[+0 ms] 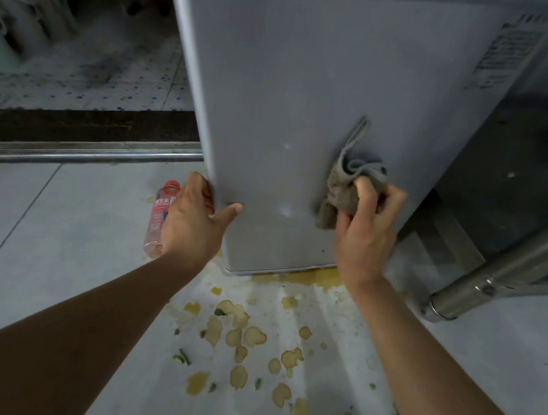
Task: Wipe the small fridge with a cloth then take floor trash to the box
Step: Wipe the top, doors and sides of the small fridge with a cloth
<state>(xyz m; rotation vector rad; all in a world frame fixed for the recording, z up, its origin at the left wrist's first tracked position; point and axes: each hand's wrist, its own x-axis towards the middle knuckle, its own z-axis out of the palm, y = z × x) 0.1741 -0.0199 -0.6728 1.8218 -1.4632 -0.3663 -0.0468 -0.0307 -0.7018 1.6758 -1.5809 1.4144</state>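
Observation:
The small grey fridge [289, 96] stands on the floor in front of me, seen from above. My left hand [191, 218] grips its lower left front corner, thumb on the face. My right hand [366, 225] holds a bunched grey cloth [344, 186] pressed against the lower right of the fridge face. An empty plastic bottle with a pink label [160, 216] lies on the floor just left of the fridge, partly behind my left hand.
Yellowish stains and small green scraps [245, 340] spread over the grey floor tiles below the fridge. A metal door rail [86, 154] runs across the left. A steel leg or pipe [493, 278] slants at the right, beside a dark metal cabinet [508, 176].

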